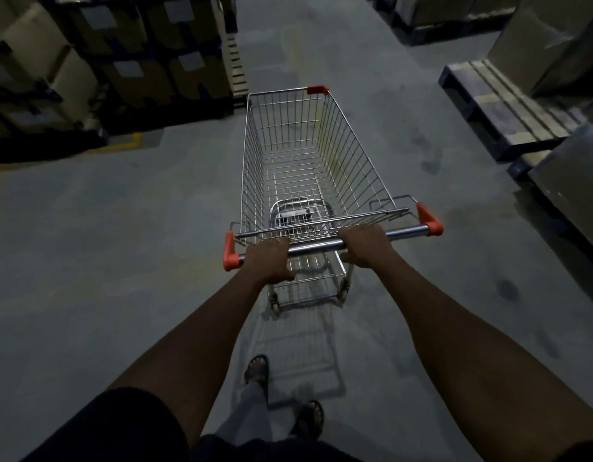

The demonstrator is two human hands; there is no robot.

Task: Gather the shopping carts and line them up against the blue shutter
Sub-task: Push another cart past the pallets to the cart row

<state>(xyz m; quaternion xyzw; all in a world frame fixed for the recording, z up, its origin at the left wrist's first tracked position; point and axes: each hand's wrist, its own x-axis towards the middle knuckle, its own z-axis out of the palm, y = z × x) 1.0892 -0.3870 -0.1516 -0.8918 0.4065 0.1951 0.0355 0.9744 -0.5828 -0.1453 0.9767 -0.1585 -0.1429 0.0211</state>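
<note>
Chrome cart handle [315, 247] — left hand [266, 261], right hand [365, 243], fingers [352, 232] curled round.

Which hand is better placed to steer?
Probably left: the left hand grips the chrome handle of the silver wire shopping cart by its orange end cap; the right hand grips nearer the middle.

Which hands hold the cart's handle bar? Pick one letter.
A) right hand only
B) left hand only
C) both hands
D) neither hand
C: the left hand and the right hand each curl round the handle bar of the shopping cart.
</note>
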